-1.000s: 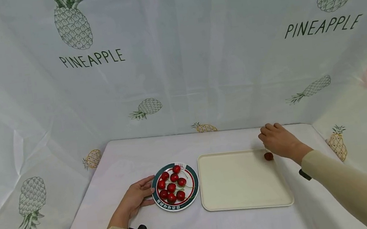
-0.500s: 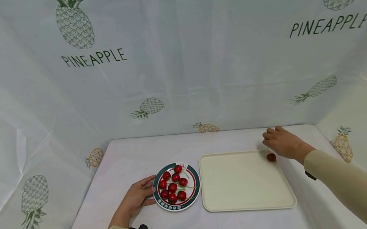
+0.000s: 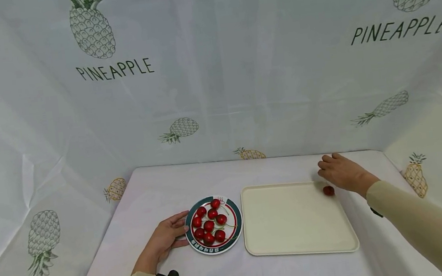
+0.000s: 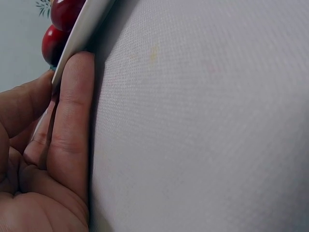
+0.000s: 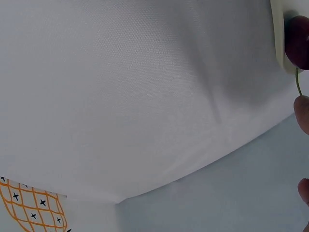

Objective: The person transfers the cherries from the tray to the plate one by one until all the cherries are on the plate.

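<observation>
On the left, a round plate [image 3: 236,210] with a green-and-white rim bears several red cherries [image 3: 209,226] with stems. My left hand [image 3: 164,237] grips its left edge; in the left wrist view the thumb [image 4: 29,104] lies against the rim and the fingers [image 4: 72,111] are at its underside. At the far right corner of a cream rectangular tray [image 3: 297,220], a single dark red cherry [image 3: 328,190] hangs low, under my right hand [image 3: 343,172]. The right wrist view shows its thin green stem [image 5: 298,82] reaching a fingertip; the rest of that hand is out of frame.
A white cloth covers the table [image 3: 192,176], whose far edge meets a hanging sheet [image 3: 215,88] printed with pineapples. Sheets also stand at the left and right sides. The plate and tray lie side by side, nearly touching.
The right hand with the cherry has come down slightly toward the tray's far right corner. The left hand keeps its place on the plate. The whole head view has shifted a little.
</observation>
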`<state>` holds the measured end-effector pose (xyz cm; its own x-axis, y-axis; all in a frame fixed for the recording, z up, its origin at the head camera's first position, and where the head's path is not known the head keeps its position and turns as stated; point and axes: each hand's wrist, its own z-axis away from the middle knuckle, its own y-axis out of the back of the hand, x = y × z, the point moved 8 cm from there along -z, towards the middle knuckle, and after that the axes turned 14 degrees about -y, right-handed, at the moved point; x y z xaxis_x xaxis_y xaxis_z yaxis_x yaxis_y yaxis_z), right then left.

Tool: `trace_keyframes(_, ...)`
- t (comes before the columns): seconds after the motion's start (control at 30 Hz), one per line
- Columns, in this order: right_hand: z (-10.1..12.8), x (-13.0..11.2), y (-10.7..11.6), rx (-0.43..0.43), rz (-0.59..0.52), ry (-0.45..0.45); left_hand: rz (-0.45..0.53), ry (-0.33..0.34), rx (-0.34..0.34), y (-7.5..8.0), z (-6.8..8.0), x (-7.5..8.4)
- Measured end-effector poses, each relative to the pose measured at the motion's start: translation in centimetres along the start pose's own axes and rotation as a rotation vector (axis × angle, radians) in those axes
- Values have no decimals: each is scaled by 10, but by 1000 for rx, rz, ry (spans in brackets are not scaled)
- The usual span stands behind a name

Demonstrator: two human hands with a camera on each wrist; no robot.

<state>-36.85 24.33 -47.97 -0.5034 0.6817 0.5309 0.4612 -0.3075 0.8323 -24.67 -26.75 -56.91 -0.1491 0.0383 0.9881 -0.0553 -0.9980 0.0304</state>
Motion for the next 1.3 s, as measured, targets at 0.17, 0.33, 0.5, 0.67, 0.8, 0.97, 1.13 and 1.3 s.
trace_keyframes(0.17,3,3,0,-9,-5,1,-2,1,6,0,1,0)
trace_keyframes(0.33,7,4,2,20,-46,6,-4,-4,6,0,1,1)
trace_keyframes(0.5,9,-1,6,75,-81,37,-5,-6,4,1,1,1)
trace_keyframes(0.67,9,-12,6,77,-80,61,-1,-7,-1,0,1,1)
trace_keyframes(0.8,7,-18,8,77,-98,43,0,-6,-2,0,1,1)
trace_keyframes(0.97,0,-26,12,63,-92,19,1,-4,2,1,1,0)
trace_keyframes(1.13,-10,-35,18,60,-76,8,-1,-4,-1,0,1,1)
trace_keyframes(1.3,-22,-44,25,84,-85,1,-13,-3,11,1,1,1)
